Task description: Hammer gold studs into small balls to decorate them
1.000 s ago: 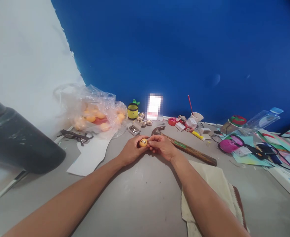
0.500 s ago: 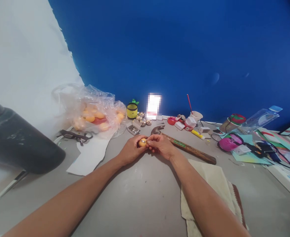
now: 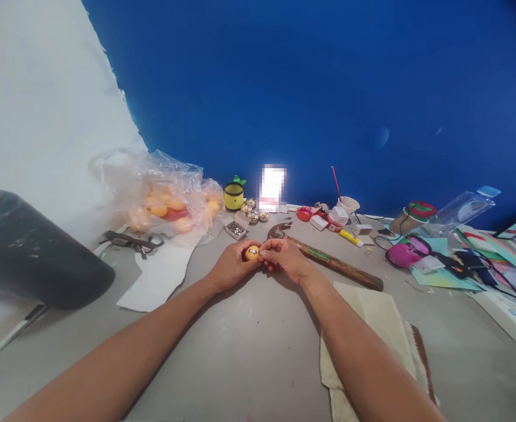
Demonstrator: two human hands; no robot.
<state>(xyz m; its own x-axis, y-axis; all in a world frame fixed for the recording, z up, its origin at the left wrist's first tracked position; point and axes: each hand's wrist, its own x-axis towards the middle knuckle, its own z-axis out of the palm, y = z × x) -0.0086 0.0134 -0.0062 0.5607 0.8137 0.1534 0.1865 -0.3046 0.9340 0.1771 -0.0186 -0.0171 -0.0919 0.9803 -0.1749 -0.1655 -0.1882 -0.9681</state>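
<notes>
A small orange ball [image 3: 251, 253] with shiny metal pieces on its face is gripped by my left hand [image 3: 231, 266], whose fingers wrap round its left side. My right hand [image 3: 282, 258] is pinched at the ball's right side; whatever lies between its fingertips is too small to make out. Just behind the hands stands a small open box [image 3: 236, 227] of shiny metal bits. Several metal-studded balls [image 3: 253, 212] sit behind that box. A claw hammer [image 3: 337, 262] with a wooden handle lies to the right, its head just behind my right hand.
At left are a dark cylinder [image 3: 42, 252], black glasses [image 3: 132, 241], white paper [image 3: 159, 281] and a plastic bag [image 3: 170, 199] of orange balls. A folded cloth [image 3: 363, 310] lies under my right forearm. A paper cup [image 3: 349, 204], small boxes and a pink pouch [image 3: 407, 252] stand at right.
The whole view has shifted very slightly. Both hands keep nearly the same hold at the ball, which looks slightly turned.
</notes>
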